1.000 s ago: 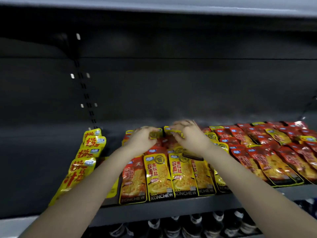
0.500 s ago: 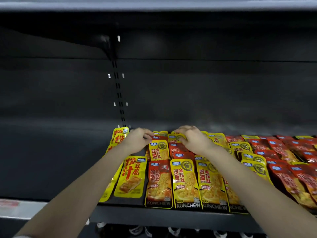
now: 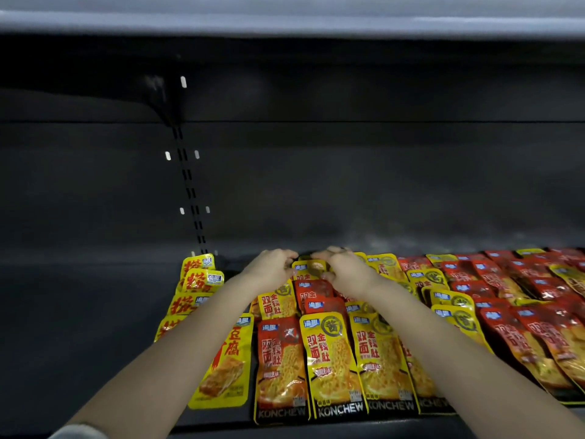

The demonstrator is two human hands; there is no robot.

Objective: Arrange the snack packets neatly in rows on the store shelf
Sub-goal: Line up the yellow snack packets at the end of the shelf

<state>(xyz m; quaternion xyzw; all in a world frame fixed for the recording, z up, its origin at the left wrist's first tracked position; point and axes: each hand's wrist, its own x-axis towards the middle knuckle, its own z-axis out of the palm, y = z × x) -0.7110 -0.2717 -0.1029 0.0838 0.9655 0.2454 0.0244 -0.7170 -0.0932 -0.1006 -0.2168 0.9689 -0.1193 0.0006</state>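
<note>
- Head view: both forearms reach from the front edge of the shelf (image 3: 95, 312) to its back edge. There the left hand (image 3: 272, 270) and the right hand (image 3: 345, 274) meet over one rear yellow packet (image 3: 311, 268).
- The left hand's fingers curl down at that packet's upper left corner. The right hand's fingers and thumb curl round its upper right side. Both appear to pinch it, though blur hides the exact contact.
- A grip at both top corners probably serves to square the packet with the column in front of it. It also keeps the soft pouch from twisting.
- The middle columns run from back to front. Each nearer packet lies over the one behind, so the labels show.
- At the front edge a red front packet (image 3: 280, 369) and a yellow front packet (image 3: 332, 359) lie side by side, with their bottom hems nearly level.
- Towards the left end a column of tofu packets (image 3: 202, 280) fans out crookedly. Its front tofu packet (image 3: 228, 369) lies tilted, partly under the left forearm.
- Towards the right end the red packets (image 3: 522, 327) slant and overlap loosely. That stretch likely needs straightening.
- No box or bin is in sight; the shelf itself holds every packet. The stock covers its middle and right parts, and the left part shows dark bare metal.
- Behind the packets stands the dark rear wall with a slotted upright (image 3: 190, 191).
</note>
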